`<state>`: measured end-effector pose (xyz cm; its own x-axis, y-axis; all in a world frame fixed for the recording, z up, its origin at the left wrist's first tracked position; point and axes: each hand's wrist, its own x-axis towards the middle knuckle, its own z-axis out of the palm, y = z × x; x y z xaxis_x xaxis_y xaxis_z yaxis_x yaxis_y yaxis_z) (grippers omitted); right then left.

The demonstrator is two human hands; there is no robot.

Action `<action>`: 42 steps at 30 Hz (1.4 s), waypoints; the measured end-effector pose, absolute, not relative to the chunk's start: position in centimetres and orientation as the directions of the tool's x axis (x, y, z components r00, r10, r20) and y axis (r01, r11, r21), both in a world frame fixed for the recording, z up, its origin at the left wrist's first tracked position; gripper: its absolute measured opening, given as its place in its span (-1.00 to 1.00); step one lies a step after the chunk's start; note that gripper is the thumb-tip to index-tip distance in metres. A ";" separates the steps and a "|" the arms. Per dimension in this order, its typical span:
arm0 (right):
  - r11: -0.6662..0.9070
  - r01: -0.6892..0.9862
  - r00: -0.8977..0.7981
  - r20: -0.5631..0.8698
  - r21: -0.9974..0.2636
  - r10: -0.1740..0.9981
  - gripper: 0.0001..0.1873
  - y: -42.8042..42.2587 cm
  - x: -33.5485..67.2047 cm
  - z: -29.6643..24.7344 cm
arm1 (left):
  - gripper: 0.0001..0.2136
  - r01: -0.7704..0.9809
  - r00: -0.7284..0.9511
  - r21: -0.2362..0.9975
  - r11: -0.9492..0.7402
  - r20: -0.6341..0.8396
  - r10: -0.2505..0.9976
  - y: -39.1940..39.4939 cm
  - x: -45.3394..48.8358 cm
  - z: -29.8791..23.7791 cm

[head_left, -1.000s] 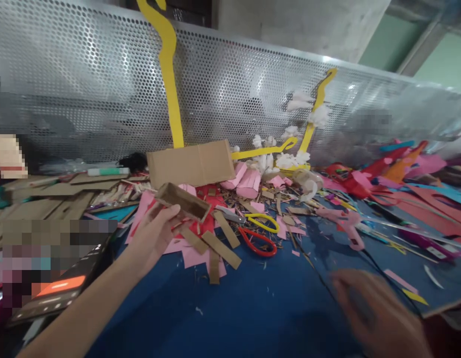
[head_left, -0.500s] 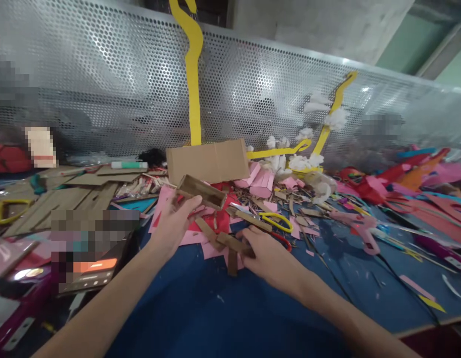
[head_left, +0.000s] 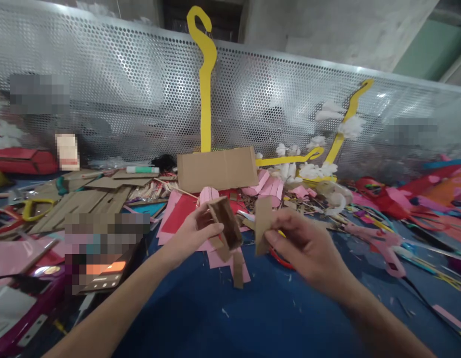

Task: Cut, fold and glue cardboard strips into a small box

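My left hand (head_left: 195, 231) is closed around a small open cardboard box (head_left: 226, 223), tilted so its hollow inside faces me. Between the thumb and fingers of my right hand (head_left: 299, 238) a flat cardboard strip (head_left: 263, 226) is held upright, a short gap to the right of the box. Below the box another cardboard strip (head_left: 238, 270) lies on pink paper (head_left: 219, 258). Red-handled scissors (head_left: 280, 258) lie partly hidden behind my right hand.
A larger cardboard piece (head_left: 217, 169) stands at the back before a perforated metal screen (head_left: 141, 89). To the right, a pink glue gun (head_left: 379, 243) lies on the blue table (head_left: 200, 313). Cardboard sheets (head_left: 81, 204) and a phone (head_left: 104, 273) are at left.
My right hand has lifted a cardboard strip off the pile and turned it upright. My left hand has moved right and tipped the small box steeper. The view has shifted slightly.
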<state>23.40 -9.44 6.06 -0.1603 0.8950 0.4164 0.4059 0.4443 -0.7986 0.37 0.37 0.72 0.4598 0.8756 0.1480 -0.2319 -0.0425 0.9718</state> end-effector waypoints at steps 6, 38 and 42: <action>0.310 0.139 -0.079 0.302 -0.940 0.950 -0.75 -6.4 25.0 3.4 | -0.51 -0.181 0.604 0.983 0.028 0.089 0.792 -0.3 0.5 1.0; 0.141 0.231 -0.220 0.089 -0.963 0.971 -0.69 -8.1 22.8 2.0 | -0.47 -0.118 0.737 0.993 0.000 0.087 0.670 -1.3 0.5 1.0; 0.124 0.237 -0.220 0.071 -0.963 0.973 -0.69 -8.1 22.9 1.7 | -0.45 -0.113 0.739 0.993 0.015 0.074 0.670 -1.4 0.5 1.1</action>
